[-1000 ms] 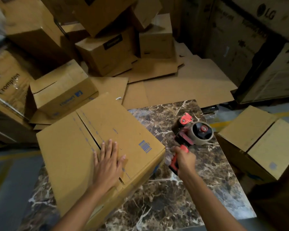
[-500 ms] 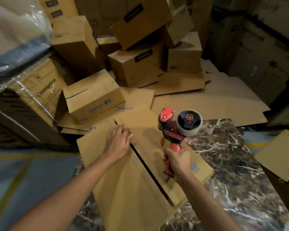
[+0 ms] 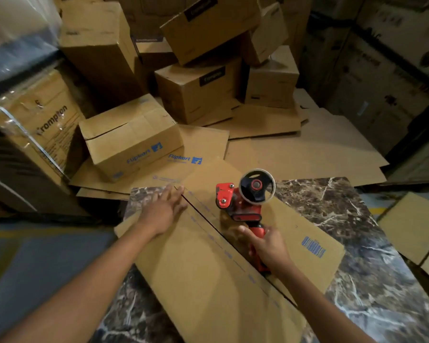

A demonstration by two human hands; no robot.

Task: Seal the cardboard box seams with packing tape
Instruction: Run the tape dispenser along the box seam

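Observation:
A brown cardboard box point(image 3: 203, 273) lies on the dark marble table point(image 3: 372, 243), its two top flaps meeting in an open seam point(image 3: 208, 219) that runs diagonally. My left hand point(image 3: 162, 209) presses flat, fingers spread, on the left flap near the seam's far end. My right hand point(image 3: 268, 246) grips the red handle of a tape dispenser point(image 3: 243, 201). The dispenser's red head and tape roll hover over the right flap just beside the seam.
Several cardboard boxes are stacked behind the table, with a Flipkart box point(image 3: 131, 137) close at the left. Flattened cardboard sheets point(image 3: 295, 154) cover the floor beyond. A plastic-wrapped carton point(image 3: 30, 134) stands at the left, another box point(image 3: 416, 226) at the right.
The right hand lifted the tape dispenser off the table and brought it over the box by the seam. The left hand slid up the left flap to the seam's far end.

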